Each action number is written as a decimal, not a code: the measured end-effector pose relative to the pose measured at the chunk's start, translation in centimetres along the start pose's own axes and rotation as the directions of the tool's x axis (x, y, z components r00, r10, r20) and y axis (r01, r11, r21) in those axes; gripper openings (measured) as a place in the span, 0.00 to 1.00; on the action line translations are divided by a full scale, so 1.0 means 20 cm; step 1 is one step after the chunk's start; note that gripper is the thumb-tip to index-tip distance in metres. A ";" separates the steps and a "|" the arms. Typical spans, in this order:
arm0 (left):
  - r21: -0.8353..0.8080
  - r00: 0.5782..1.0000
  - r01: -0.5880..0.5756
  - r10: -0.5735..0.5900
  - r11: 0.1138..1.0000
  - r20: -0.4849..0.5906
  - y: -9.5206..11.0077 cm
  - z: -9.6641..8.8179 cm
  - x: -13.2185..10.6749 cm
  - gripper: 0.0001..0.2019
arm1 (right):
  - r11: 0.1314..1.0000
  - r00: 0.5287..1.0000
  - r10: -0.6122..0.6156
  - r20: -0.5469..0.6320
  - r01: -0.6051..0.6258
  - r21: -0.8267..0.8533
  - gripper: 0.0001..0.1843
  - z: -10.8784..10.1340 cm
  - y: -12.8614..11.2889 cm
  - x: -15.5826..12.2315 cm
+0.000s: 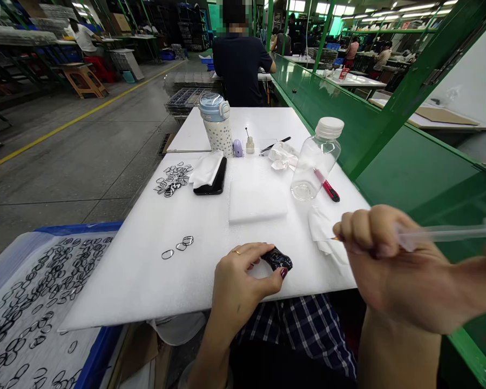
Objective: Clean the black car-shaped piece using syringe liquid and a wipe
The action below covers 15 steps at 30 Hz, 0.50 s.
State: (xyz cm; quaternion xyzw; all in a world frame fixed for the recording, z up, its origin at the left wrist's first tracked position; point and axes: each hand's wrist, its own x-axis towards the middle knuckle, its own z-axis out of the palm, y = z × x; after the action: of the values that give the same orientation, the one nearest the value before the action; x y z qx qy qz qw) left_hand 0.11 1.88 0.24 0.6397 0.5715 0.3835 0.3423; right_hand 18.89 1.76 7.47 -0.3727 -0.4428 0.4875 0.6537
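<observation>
My left hand (243, 275) rests on the white foam table (146, 270), its thumb and fingers pinched on a small black glossy part (278, 260). My right hand (384, 254) is raised to the right, closed round a clear syringe-like applicator (441, 233) whose fine tip (335, 238) points left, above a white tissue (322, 229). Three thin black rings (178, 247) lie left of my left hand.
A white foam pad (257, 197), clear plastic bottle (314, 162), red-handled tool (328, 187), black phone (213, 183) under a cloth, pile of rings (172, 178), blue-lidded cup (215, 124), small vial (250, 145). Blue tray of rings (32, 302) at left. A person sits ahead (241, 59).
</observation>
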 end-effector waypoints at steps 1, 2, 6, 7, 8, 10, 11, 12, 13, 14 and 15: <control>0.003 1.000 -0.003 0.003 1.000 0.006 0.00 0.00 0.00 0.16 | 0.998 0.998 0.058 0.010 -0.058 -0.017 0.35 -0.01 0.04 0.00; 0.007 1.000 -0.008 0.007 1.000 0.015 0.00 0.00 0.00 0.17 | 0.994 0.994 0.104 0.027 -0.103 -0.039 0.34 -0.02 0.08 -0.01; 0.034 0.998 -0.058 0.057 0.998 0.040 -0.01 -0.01 0.00 0.19 | 0.957 0.956 0.232 0.177 -0.192 -0.216 0.26 -0.02 0.30 -0.07; 0.044 0.996 -0.074 0.072 0.996 0.044 -0.01 -0.01 0.00 0.20 | 0.947 0.936 0.266 0.230 -0.209 -0.243 0.24 -0.03 0.33 -0.08; 0.052 0.995 -0.086 0.083 0.995 0.046 -0.01 -0.01 0.00 0.21 | 0.944 0.920 0.283 0.271 -0.218 -0.248 0.24 -0.03 0.35 -0.09; 0.059 0.994 -0.096 0.093 0.994 0.053 -0.01 -0.02 0.00 0.22 | 0.957 0.919 0.263 0.293 -0.210 -0.199 0.30 -0.04 0.35 -0.10; 0.058 0.994 -0.093 0.090 0.994 0.059 -0.01 -0.02 0.00 0.22 | 0.969 0.933 0.229 0.279 -0.192 -0.153 0.35 -0.04 0.33 -0.10; 0.054 0.995 -0.086 0.082 0.995 0.064 -0.01 -0.02 0.00 0.22 | 0.979 0.945 0.195 0.263 -0.173 -0.105 0.38 -0.05 0.30 -0.09; 0.048 0.995 -0.077 0.073 0.996 0.071 -0.01 -0.02 0.00 0.22 | 0.986 0.954 0.167 0.249 -0.157 -0.061 0.39 -0.06 0.27 -0.08; 0.043 0.995 -0.068 0.065 0.997 0.077 -0.01 -0.02 0.00 0.22 | 0.988 0.962 0.156 0.224 -0.155 -0.025 0.36 -0.06 0.23 -0.06; 0.040 0.995 -0.060 0.056 0.997 0.081 -0.02 -0.02 0.00 0.22 | 0.990 0.968 0.141 0.207 -0.144 0.000 0.33 -0.06 0.19 -0.03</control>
State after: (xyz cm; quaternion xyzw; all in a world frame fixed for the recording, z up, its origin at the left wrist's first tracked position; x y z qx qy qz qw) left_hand -0.45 1.86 0.20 0.6781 0.5464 0.3550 0.3399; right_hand 18.71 2.00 3.48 -0.3462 -0.4766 0.5726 0.5702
